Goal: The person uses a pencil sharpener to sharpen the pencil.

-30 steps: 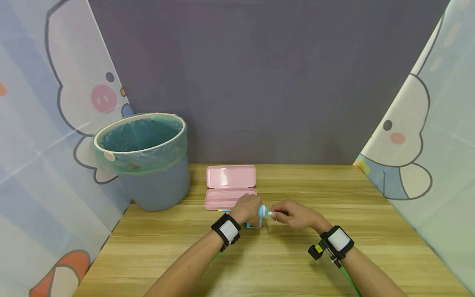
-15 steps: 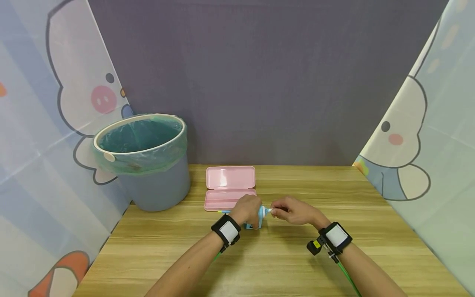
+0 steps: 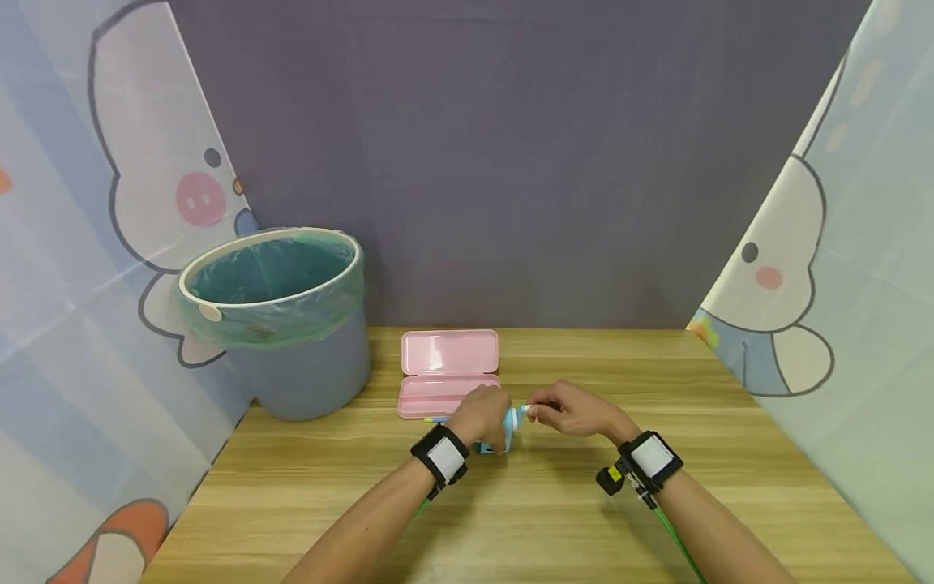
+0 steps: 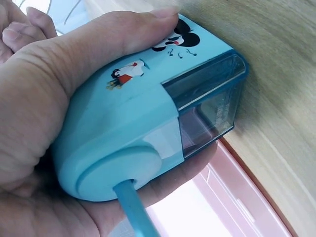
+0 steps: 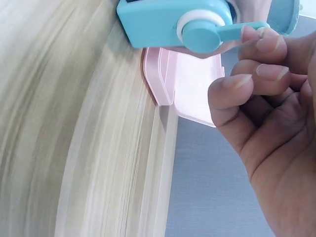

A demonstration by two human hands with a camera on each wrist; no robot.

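Note:
A light-blue crank pencil sharpener (image 4: 118, 123) with cartoon prints and a clear shavings drawer stands on the wooden table. My left hand (image 3: 481, 415) grips its body, with the thumb lying across the printed side. A blue pencil (image 4: 138, 212) sticks out of the hole in its round front; the pencil's yellow-tipped end shows left of the wrist in the head view. On the opposite side is the crank (image 5: 242, 31), whose knob my right hand (image 3: 572, 410) pinches between thumb and fingertips. The pencil's point is hidden inside the sharpener.
An open pink pencil case (image 3: 449, 354) lies just behind the left hand. At the back left stands a grey-blue bin (image 3: 306, 377) with a green liner. A dark grey backdrop (image 3: 525, 162) rises behind the table (image 3: 569, 519), with printed cloths at both sides.
My right hand has moved slightly up and away with the crank knob, so the crank has turned a little. The left hand keeps its grip on the sharpener. The head view has shifted slightly.

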